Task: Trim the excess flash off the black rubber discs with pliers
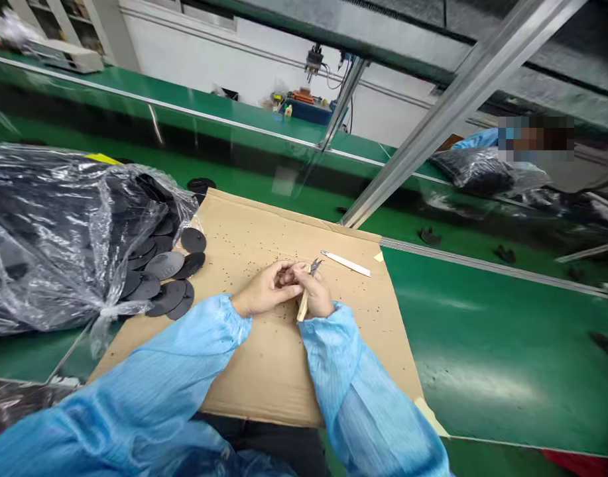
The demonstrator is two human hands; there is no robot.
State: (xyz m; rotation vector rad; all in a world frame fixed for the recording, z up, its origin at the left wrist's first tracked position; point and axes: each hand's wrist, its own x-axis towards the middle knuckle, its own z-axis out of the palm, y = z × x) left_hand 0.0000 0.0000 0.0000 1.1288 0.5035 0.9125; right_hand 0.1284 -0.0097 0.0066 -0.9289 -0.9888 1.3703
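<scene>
My right hand (315,293) is closed around a pair of small cutting nippers (304,307) with cream-coloured handles, the metal jaws pointing up and away from me. Beside it, my left hand (266,289) has its fingers curled together, nearly touching the right one; whatever it may hold is hidden. Both hands hover over a sheet of brown cardboard (264,371) strewn with tiny dark specks. A white strip-like tool (352,265) with a metal end lies just beyond my right hand. Black round discs (165,265) are heaped at the cardboard's left edge.
A big clear plastic bag (60,238) of black parts fills the left side. Green bench surface (483,344) extends to the right, with a metal post (433,139) rising behind the cardboard. Another person in a blue sleeve (477,139) is at the far right.
</scene>
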